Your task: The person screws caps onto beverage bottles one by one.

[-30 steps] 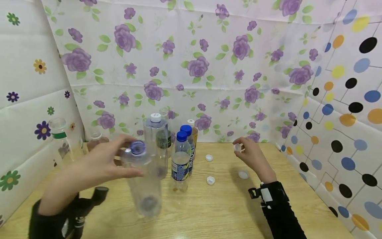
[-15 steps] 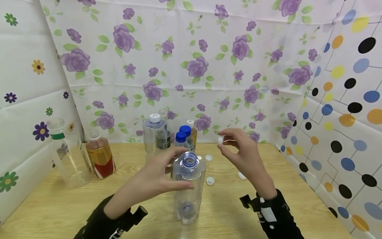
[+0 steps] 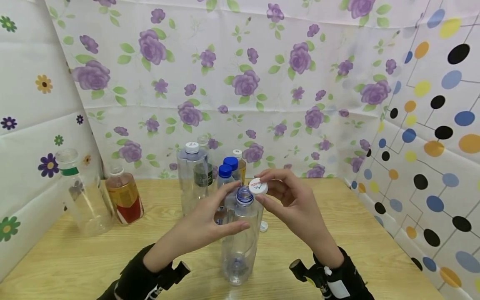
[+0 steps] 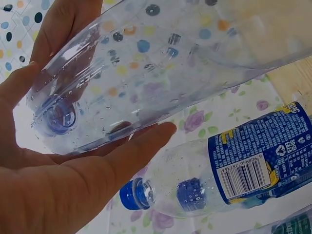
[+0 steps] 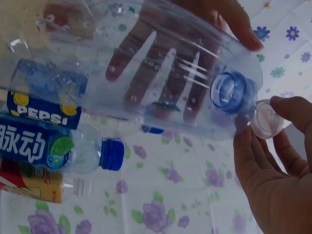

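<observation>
The left hand (image 3: 198,223) was grasping a big clear bottle (image 3: 241,246) near its top, with the thumb on one side and the fingers on the other. The big clear bottle was upright over the wooden table (image 3: 360,233), and its blue mouth (image 3: 245,195) was open. The right hand (image 3: 294,204) pinched a white cap (image 3: 258,186) between finger and thumb. The white cap was tipped, just beside the mouth; I could not tell if they touched. Behind were two blue-capped bottles (image 3: 225,171) and a white-lidded bottle (image 3: 192,166). Farther left stood a red-and-gold bottle (image 3: 125,196), next to a green-banded bottle (image 3: 88,204).
</observation>
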A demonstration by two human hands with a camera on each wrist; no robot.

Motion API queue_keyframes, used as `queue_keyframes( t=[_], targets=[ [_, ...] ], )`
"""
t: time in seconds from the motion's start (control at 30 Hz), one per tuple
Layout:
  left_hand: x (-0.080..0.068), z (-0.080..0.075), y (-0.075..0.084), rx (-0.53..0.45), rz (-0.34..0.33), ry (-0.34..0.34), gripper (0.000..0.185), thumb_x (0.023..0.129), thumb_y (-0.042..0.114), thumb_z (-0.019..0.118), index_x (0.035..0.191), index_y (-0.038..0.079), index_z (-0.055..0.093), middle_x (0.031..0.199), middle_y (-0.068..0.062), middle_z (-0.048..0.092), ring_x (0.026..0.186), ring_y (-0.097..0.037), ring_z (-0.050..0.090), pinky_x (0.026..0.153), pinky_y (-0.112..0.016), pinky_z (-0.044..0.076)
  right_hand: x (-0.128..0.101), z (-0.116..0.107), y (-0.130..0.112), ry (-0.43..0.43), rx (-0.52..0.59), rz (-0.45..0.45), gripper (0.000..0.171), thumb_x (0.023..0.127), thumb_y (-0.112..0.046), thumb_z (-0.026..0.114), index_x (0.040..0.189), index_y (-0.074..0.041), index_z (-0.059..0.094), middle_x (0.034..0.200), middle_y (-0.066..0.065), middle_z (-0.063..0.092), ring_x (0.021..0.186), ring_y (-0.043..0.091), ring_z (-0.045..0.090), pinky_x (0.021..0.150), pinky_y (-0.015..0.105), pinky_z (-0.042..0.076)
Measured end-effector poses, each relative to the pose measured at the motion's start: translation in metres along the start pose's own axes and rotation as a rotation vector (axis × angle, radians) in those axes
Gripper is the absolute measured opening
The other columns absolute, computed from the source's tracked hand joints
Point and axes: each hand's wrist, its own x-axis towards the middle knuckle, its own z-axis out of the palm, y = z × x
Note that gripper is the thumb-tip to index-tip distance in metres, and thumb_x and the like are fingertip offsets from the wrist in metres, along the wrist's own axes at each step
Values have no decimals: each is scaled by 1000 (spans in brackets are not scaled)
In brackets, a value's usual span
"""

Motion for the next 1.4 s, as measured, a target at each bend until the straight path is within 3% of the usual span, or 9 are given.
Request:
queue_keyframes(
  t=[0.13,0.3,0.6,0.8,0.9,1.07,1.3,1.4],
  targets=[
    [0,2,-1,-20,14,-11,91,90,45,77,161,37,21,164,6,28,143,-24,43,108,-49,48,0,7,0,-7,-28,16,31,93,9,68,120,-2,59,127,15,61,115,22,66,97,35,56],
    [1,6,-4,-51,58,-19,91,91,35,79,161,34,21,163,6,29,139,-21,48,106,-44,49,0,11,2,-15,-51,15,30,93,9,68,119,-5,62,124,12,61,116,24,64,100,37,54],
    [5,12,-5,-50,85,-41,91,92,38,77,162,32,20,163,8,29,136,-16,50,104,-40,51,-5,6,5,-42,-142,-25,35,92,8,69,124,-7,65,127,10,64,114,22,64,94,32,56],
    [9,15,-4,-91,135,-75,88,93,35,76,161,32,20,157,6,37,135,-13,51,103,-34,50,-7,2,4,-65,-209,-54,35,92,8,70,122,-9,69,127,10,66,119,22,63,91,29,57],
    [9,15,-4,-95,124,-78,89,92,37,77,161,32,20,156,6,39,134,-12,52,103,-32,50,-8,2,2,-77,-218,-33,34,92,6,70,122,-10,68,127,8,66,119,21,63,90,28,56],
    [8,15,-5,-114,102,-94,90,92,36,77,161,32,19,155,5,39,134,-14,52,104,-35,51,-8,2,-1,-110,-294,-40,35,94,1,70,125,-13,64,130,5,65,107,15,63,82,33,56],
    [7,11,-6,-86,101,-66,91,92,34,78,161,35,19,164,7,26,144,-18,41,108,-40,49,7,3,-15,-76,-408,-85,31,93,-6,75,121,-13,66,128,5,64,115,16,63,95,32,56],
    [5,8,-5,-76,98,-53,93,91,36,79,161,34,18,165,7,24,146,-19,39,108,-43,48,17,6,-21,-58,-461,-118,28,90,-9,79,116,-11,70,121,2,66,111,15,63,94,30,55]
  ],
)
